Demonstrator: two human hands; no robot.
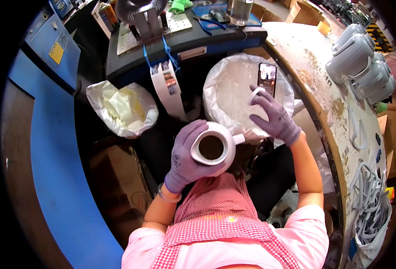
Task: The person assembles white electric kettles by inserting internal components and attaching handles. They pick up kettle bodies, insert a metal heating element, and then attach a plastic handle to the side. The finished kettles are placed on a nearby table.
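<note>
A white, round-bodied jug [230, 154] is held mouth-up in your purple-gloved left hand [183, 157]. Beyond it stands a round, white-plastic-lined bin [212, 87]. Your purple-gloved right hand [276, 120] has parted fingers; you cannot tell whether it grips the white curved piece [255, 92] at its fingertips. Grey plastic jugs [349, 58] stand farther right.

No wording is legible. A yellow label [56, 53] sits on the blue cabinet [68, 38] at upper left; small pictures [170, 81] mark the white strip [174, 106] at upper centre; dark print [176, 158] marks the glove [178, 172] on the left hand [185, 156].
</note>
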